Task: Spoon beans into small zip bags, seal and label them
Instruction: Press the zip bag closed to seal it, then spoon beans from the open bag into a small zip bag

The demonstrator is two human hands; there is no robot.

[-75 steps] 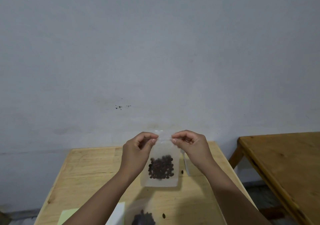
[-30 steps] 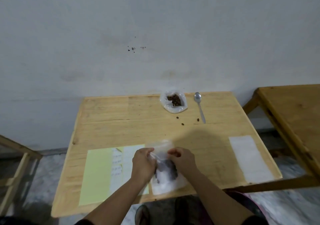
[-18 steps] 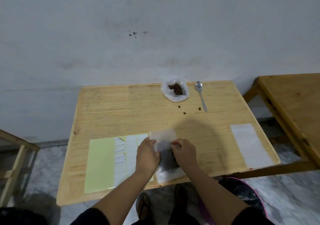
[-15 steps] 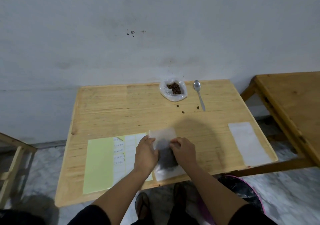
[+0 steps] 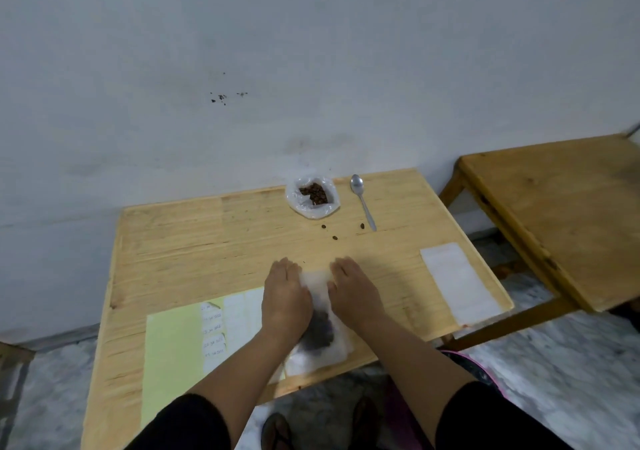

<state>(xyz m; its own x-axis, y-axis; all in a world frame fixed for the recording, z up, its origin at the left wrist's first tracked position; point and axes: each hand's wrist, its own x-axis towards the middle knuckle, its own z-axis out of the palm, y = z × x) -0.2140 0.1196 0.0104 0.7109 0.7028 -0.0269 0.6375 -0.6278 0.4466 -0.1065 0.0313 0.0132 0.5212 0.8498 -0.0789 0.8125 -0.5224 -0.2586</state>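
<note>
A small clear zip bag [image 5: 320, 331] with dark beans in it lies flat near the front edge of the wooden table [image 5: 194, 241]. My left hand [image 5: 284, 295] lies flat on its left side, fingers straight. On the bag's right side rests my right hand [image 5: 353, 293], also flat. The top strip of the bag shows between the two hands. A yellow-green label sheet [image 5: 173, 352] with several white labels lies to the left of the bag. An open plastic bag of beans [image 5: 313, 196] and a metal spoon [image 5: 362, 200] sit at the table's far edge.
Three loose beans [image 5: 335, 237] lie in front of the bean supply. A white sheet [image 5: 457, 283] lies at the table's right edge. A second wooden table [image 5: 561, 214] stands to the right. A wall runs behind both tables.
The bag came down from mid-air onto the table. Both hands went from pinching its top strip to lying flat on it with straight fingers, reaching further up the bag.
</note>
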